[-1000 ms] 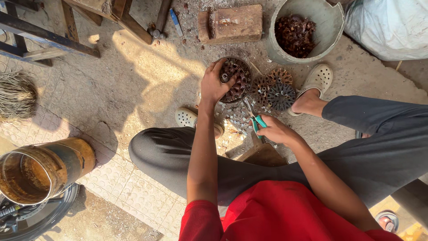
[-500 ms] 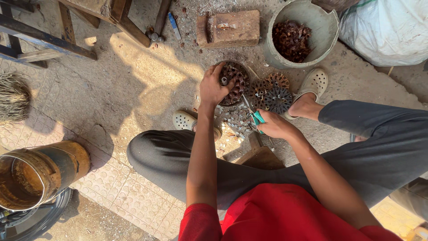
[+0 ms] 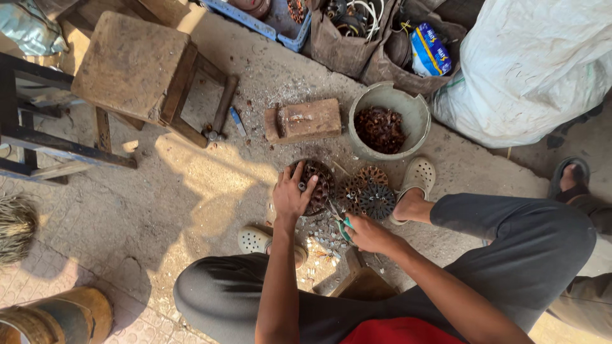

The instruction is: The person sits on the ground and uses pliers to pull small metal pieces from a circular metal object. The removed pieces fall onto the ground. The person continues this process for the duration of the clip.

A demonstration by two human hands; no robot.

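Bare concrete floor [image 3: 210,185] lies under me, dusty and strewn with small metal scraps, half in shadow. My left grip [image 3: 292,194] is closed over the top of a round, rusty coil-wound motor core [image 3: 317,185], holding it down on the floor. My right grip [image 3: 368,234] is wrapped narrow around green-handled pliers [image 3: 341,223], whose nose points at the core's near edge. Just right of the core two more wound cores [image 3: 370,191] lie touching, hemming that side, with my sandalled foot [image 3: 414,181] beyond them. Left of my left grip the floor is open. Ahead of the core sits a wooden block [image 3: 305,120]; beside it a grey bucket [image 3: 408,105] holds brown scrap. Further left stands a wooden stool [image 3: 134,64]. Farthest off, a blue and yellow packet [image 3: 428,51] rests in a brown bag, next to a big white sack [image 3: 529,70].
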